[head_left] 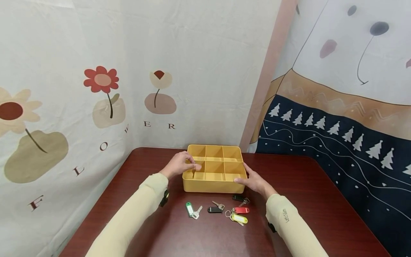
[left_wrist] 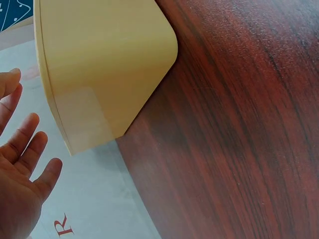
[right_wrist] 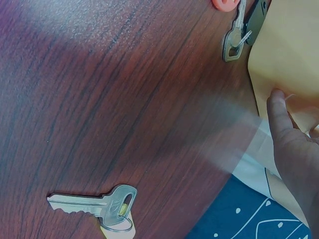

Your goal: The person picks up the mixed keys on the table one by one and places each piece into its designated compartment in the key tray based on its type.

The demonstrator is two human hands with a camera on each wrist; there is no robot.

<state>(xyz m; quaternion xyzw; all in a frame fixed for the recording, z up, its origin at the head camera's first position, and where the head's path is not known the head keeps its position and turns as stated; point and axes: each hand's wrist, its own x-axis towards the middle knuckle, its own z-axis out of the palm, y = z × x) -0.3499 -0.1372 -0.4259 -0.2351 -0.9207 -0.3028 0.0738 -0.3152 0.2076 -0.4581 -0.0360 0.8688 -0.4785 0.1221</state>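
Box near far edge, tabletop either side

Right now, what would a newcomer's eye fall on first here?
First, the yellow divided box at center, its right side held by the right hand. At its left end, the left hand pinches a pinkish key tag. In front lie a green tag at left, a red tag and a yellow tag at right.

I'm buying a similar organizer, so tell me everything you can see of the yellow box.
The yellow box looks like plastic: open-topped, round-cornered, with dividers making six compartments in two rows of three. It sits upright near the far edge of the table. The right hand holds its right side; the left hand has a key at the front left compartment; whether these touch the box is unclear.
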